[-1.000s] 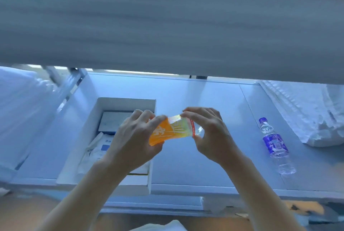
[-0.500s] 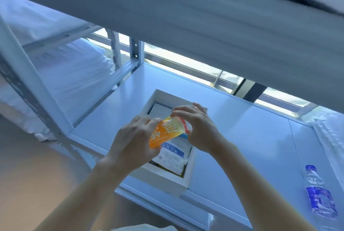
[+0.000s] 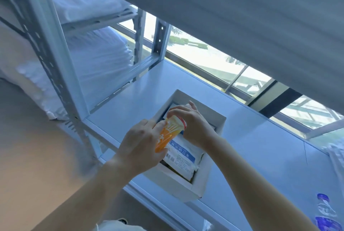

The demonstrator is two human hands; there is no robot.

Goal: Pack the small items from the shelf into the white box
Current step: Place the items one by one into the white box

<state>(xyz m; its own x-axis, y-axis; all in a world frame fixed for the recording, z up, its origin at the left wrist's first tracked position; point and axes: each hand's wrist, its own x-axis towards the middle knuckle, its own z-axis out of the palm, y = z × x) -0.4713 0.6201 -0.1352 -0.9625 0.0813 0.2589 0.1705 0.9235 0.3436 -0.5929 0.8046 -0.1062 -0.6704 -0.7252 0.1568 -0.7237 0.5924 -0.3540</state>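
Both hands [image 3: 141, 149] grip orange packet [image 3: 168, 134] over blue-labelled pack [image 3: 183, 153].

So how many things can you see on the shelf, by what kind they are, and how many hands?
White box: 1
Orange packet, held over the box by both hands: 1
White packet with a blue band, inside the box: 1
Water bottle, at the picture's edge: 1
Hands: 2, left hand and right hand
Total: 6
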